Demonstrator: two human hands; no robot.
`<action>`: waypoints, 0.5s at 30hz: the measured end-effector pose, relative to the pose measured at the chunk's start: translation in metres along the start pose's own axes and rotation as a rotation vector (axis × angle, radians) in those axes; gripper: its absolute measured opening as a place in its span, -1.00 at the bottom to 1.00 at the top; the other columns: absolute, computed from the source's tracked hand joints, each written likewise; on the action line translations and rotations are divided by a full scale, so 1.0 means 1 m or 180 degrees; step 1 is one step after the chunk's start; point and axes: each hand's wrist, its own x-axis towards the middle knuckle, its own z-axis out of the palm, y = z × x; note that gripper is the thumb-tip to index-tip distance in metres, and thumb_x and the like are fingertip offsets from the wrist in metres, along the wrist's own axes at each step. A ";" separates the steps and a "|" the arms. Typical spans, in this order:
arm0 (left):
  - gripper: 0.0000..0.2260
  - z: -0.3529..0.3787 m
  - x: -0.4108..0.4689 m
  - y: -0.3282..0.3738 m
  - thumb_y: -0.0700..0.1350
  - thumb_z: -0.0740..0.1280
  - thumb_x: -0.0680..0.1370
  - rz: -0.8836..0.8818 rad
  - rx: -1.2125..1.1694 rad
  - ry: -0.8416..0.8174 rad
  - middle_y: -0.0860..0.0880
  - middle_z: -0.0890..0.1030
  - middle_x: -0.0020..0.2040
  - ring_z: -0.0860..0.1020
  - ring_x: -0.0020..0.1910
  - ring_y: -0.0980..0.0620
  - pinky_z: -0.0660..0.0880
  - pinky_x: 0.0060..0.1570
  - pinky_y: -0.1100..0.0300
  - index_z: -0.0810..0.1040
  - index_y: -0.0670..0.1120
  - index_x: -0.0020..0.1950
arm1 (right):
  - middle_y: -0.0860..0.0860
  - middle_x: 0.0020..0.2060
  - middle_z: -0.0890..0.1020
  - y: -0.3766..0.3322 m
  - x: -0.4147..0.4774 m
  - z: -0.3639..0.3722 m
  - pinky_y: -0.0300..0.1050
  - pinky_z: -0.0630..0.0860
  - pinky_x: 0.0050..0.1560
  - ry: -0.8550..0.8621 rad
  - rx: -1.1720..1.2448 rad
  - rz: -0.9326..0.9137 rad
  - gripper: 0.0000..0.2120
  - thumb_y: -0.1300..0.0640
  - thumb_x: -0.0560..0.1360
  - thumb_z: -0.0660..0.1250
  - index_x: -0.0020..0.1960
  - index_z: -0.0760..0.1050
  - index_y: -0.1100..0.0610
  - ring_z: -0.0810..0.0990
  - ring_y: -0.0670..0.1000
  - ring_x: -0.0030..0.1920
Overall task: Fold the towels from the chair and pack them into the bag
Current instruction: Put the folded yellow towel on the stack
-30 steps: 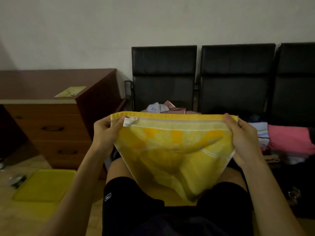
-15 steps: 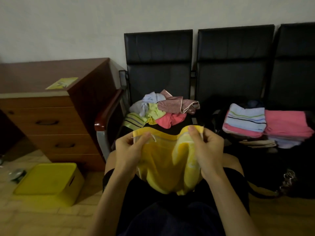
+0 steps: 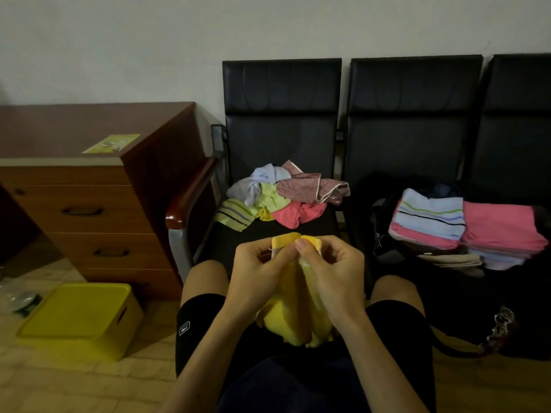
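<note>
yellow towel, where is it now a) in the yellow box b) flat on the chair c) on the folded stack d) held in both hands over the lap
d: the left hand and right hand pinch the top of the yellow towel, hanging over the lap.

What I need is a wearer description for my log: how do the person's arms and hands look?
Both forearms are bare, no sleeves in view. The left hand and right hand wear no gloves, and no rings, watch or bracelet show. Black shorts carry a small white logo.
</note>
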 end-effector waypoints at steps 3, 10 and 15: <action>-0.87 0.002 0.000 -0.001 -0.02 0.39 0.58 0.0044 0.0307 -0.0074 -0.04 0.72 -0.21 0.70 -0.18 -0.08 0.64 -0.13 -0.07 0.74 0.01 -0.06 | -0.07 -0.31 0.68 -0.001 0.001 0.001 -0.29 0.51 -0.23 0.0065 -0.0021 0.0050 -0.89 0.08 0.49 0.46 -0.21 0.65 0.03 0.65 -0.13 -0.24; -0.65 0.000 0.006 -0.003 0.13 0.30 0.59 0.0267 0.0511 -0.0119 -0.23 0.62 -0.27 0.58 -0.24 -0.33 0.51 -0.22 -0.28 0.67 -0.12 -0.14 | 0.15 -0.34 0.66 -0.012 -0.002 0.000 0.05 0.63 -0.13 -0.0330 0.0243 0.0064 -0.71 -0.04 0.57 0.33 -0.24 0.67 0.06 0.66 0.15 -0.24; -0.76 0.000 0.009 -0.001 0.20 0.41 0.50 0.0393 0.0497 -0.0156 -0.01 0.70 -0.17 0.67 -0.15 -0.04 0.60 -0.09 -0.19 0.71 0.06 -0.09 | 0.09 -0.13 0.73 -0.017 0.000 -0.003 -0.05 0.63 -0.08 -0.0885 0.0410 0.0218 -0.48 -0.04 0.68 -0.01 -0.01 0.68 0.18 0.71 0.02 -0.05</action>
